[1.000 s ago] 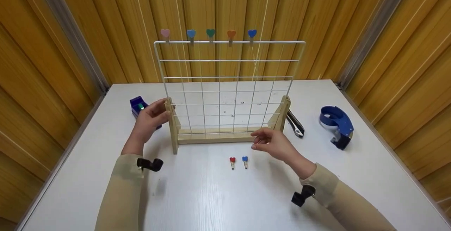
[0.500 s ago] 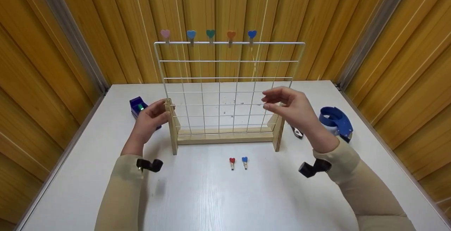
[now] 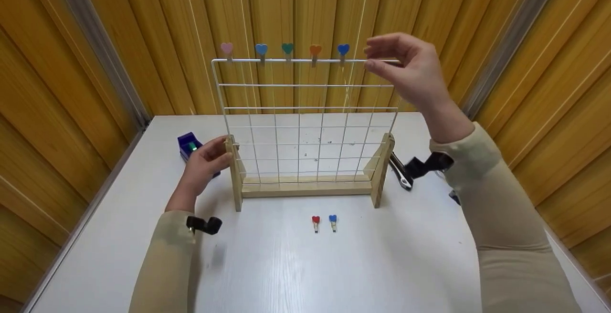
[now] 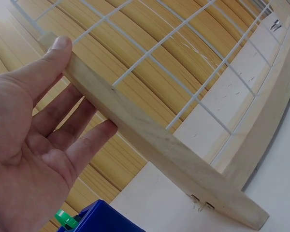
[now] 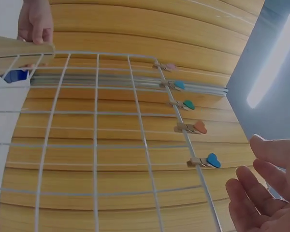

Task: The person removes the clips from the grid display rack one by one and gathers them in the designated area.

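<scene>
My left hand [image 3: 203, 167] grips the left post [image 4: 150, 130] of a wooden stand, thumb on its near edge and fingers behind. The stand holds up a white wire grid [image 3: 298, 127]. Along the grid's top rail sit several heart clothespins: pink [image 3: 226, 47], light blue [image 3: 261, 49], green [image 3: 287, 48], orange [image 3: 315, 50] and blue [image 3: 343, 49]. My right hand [image 3: 422, 77] is at the rail's right end, beside the blue clothespin, fingers loosely bent with nothing visible between them. A red heart clothespin [image 3: 316, 220] and another blue one [image 3: 333, 219] lie before the stand.
A dark blue object [image 3: 187, 141] with a green part stands behind my left hand. To the right of the stand lies a black-handled tool [image 3: 401, 172]. My right forearm hides most of the blue tape dispenser. Wood-look panels [image 3: 305, 7] close off the back.
My right hand has risen from the stand's base, past the right post, to the right end of the top rail. My left hand keeps its place on the left post.
</scene>
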The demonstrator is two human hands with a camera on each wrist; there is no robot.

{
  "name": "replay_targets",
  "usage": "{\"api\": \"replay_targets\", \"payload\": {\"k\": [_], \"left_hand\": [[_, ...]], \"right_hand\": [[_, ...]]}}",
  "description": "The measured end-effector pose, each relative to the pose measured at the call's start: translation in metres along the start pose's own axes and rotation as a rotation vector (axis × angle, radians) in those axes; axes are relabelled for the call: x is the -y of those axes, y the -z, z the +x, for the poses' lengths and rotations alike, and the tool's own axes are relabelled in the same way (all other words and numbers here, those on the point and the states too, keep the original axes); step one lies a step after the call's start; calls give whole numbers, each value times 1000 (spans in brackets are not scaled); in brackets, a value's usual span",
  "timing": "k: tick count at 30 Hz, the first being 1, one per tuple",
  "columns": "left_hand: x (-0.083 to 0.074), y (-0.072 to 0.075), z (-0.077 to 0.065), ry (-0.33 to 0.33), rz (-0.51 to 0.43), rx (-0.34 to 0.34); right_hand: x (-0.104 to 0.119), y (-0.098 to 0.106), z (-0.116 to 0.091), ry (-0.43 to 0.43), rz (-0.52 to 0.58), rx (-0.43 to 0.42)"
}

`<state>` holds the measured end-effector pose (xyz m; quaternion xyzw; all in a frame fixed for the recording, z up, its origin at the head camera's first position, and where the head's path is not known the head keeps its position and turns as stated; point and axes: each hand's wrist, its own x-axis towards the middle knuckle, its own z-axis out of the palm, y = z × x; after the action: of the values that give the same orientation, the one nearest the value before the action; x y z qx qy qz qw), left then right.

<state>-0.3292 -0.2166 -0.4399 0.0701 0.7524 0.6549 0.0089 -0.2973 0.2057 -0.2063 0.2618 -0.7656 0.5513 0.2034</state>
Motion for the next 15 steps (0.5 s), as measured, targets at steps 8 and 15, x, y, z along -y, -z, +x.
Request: {"api": "replay_targets", "payload": {"k": [8,15], "left_hand": [[2,0,1,7,1,-3],[1,0,2,25,3,-6]], "right_hand": [[3,-6,40,-65,-233,125],[-2,-17,50,-164,-297,175]]}}
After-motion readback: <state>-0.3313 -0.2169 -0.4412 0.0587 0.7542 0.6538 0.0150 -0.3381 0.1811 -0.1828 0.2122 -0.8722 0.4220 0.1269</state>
